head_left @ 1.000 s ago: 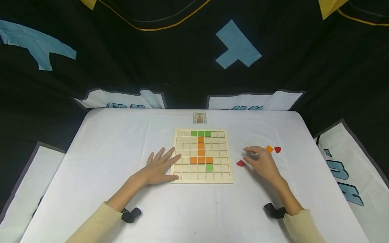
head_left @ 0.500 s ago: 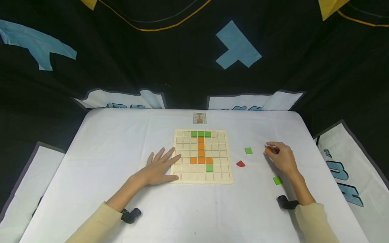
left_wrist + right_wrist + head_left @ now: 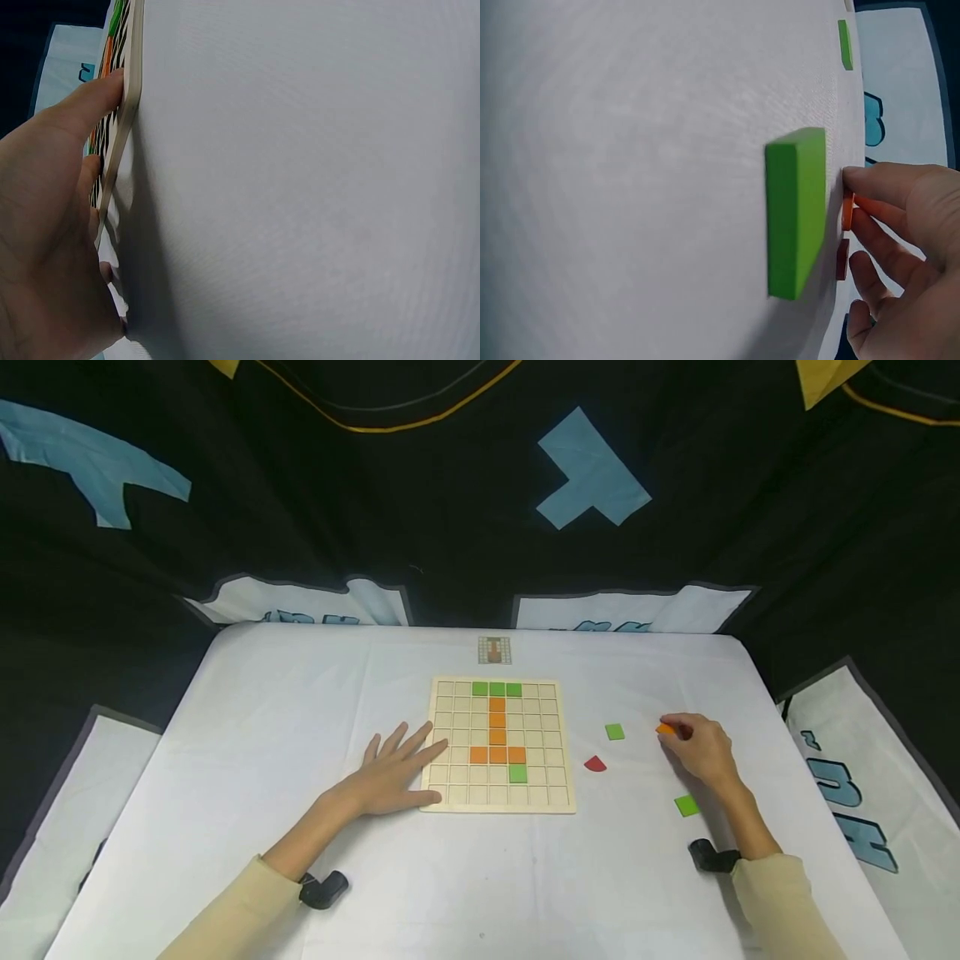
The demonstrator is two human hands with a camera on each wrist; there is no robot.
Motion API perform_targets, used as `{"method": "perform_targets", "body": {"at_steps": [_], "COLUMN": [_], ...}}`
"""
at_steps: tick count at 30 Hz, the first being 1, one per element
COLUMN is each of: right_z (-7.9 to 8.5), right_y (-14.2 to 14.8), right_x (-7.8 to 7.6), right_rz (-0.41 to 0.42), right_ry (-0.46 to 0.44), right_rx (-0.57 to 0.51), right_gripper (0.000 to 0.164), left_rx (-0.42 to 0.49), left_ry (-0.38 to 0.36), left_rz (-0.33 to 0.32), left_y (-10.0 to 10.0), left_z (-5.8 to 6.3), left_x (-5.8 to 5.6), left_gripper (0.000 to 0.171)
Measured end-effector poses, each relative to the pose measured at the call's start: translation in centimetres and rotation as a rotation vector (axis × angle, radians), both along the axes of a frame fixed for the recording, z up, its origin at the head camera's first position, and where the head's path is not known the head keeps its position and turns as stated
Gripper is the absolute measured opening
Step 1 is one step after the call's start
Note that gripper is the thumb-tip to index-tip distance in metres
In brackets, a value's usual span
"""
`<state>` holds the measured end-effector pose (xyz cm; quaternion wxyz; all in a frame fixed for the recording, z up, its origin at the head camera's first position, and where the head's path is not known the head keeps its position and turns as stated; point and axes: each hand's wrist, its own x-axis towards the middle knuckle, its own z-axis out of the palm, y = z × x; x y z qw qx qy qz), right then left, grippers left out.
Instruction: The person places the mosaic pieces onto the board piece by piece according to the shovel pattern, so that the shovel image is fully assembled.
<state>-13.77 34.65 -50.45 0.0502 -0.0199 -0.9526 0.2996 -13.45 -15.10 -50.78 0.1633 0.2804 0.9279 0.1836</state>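
In the head view, a wooden grid board (image 3: 540, 718) lies mid-table, holding green tiles (image 3: 497, 689) in its top row and orange tiles (image 3: 497, 721) below them. My left hand (image 3: 393, 783) rests spread on the board's left edge, fingers straight; the left wrist view has its thumb on the board's rim (image 3: 136, 67). To the right, my right hand (image 3: 703, 750) pinches a loose orange square tile (image 3: 847, 212) between thumb and finger. A dark red piece (image 3: 842, 260) lies just beyond it, hidden by the hand in the head view.
Loose green square tiles (image 3: 615, 732) and a red quarter-round piece (image 3: 595, 764) lie between board and right hand. Another green tile (image 3: 791, 217) sits near the right wrist. A small pattern card (image 3: 494, 650) lies behind the board.
My right hand has moved right, from beside the board to the orange tile, which it now pinches. Two green tiles have come into view. The left hand has stayed put.
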Motion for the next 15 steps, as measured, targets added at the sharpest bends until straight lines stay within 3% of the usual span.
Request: {"method": "perform_targets", "body": {"at_steps": [9,15], "right_z": [0.9,1.9], "right_y": [-1.0,-3.4], "right_x": [-0.2,0.0], "right_rz": [0.010,0.076], "right_ry": [-0.006,-0.023], "right_rx": [-0.014,-0.088], "right_gripper": [0.033,0.034], "left_rx": [0.000,-0.005], "left_ry": [0.002,0.006], "left_rz": [-0.002,-0.002], "left_y": [0.0,0.0], "left_z": [0.2,0.2], "left_x": [0.0,0.1], "left_gripper": [0.082,0.083]}}
